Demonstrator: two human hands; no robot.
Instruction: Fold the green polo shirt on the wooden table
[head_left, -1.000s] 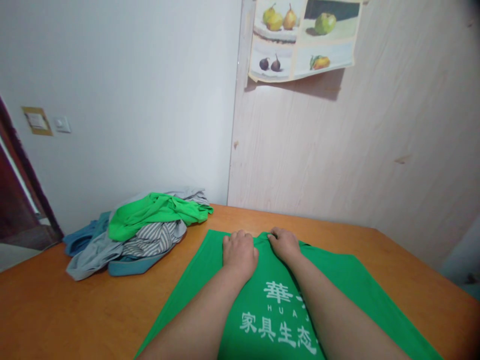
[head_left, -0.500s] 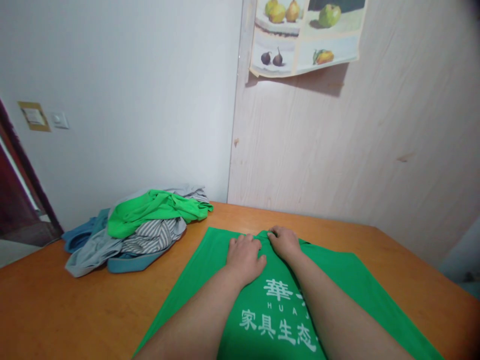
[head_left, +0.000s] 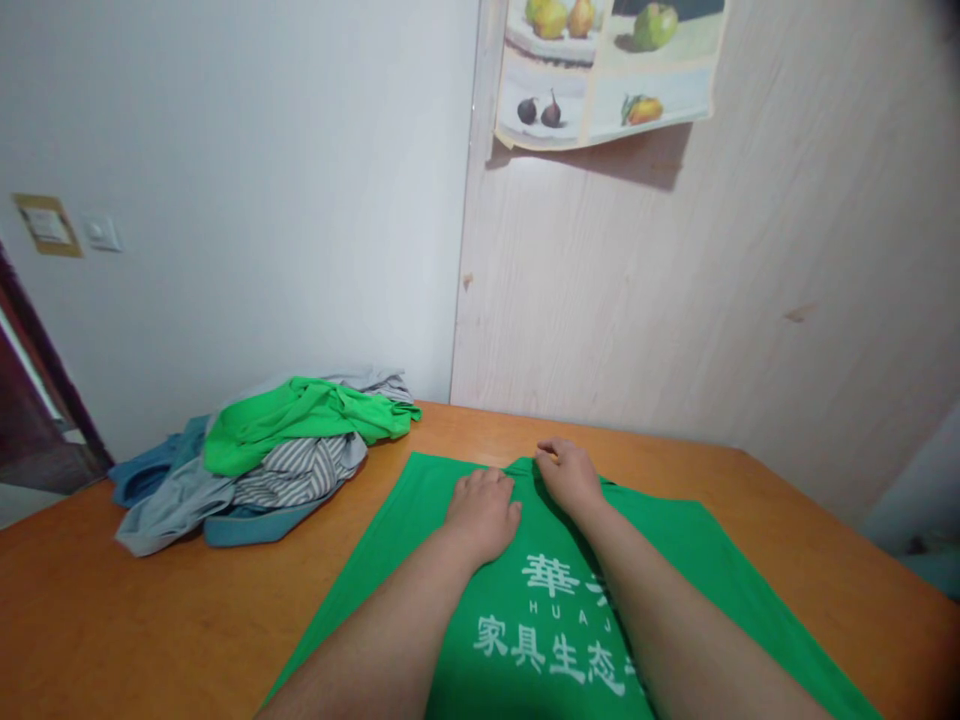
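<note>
A green T-shirt [head_left: 679, 560] with white printed characters lies spread flat on the orange wooden table [head_left: 150, 625] in front of me. My left hand [head_left: 484, 510] rests palm down on the shirt just below its far edge, fingers stretched flat on the cloth. My right hand [head_left: 571, 474] is beside it, a little farther off, with its fingertips pinched together on the shirt's far edge near the collar. Both forearms lie over the shirt and hide part of the print.
A heap of clothes [head_left: 277, 450], bright green, striped, grey and blue, sits at the table's back left. White wall and pale wood panel stand behind the table, with a fruit poster [head_left: 600, 70] above. A dark door frame [head_left: 30, 400] is at far left.
My left hand has uncurled from a loose fist to lie flat on the shirt. My right hand has stayed pinched at the far edge. The view has shifted slightly.
</note>
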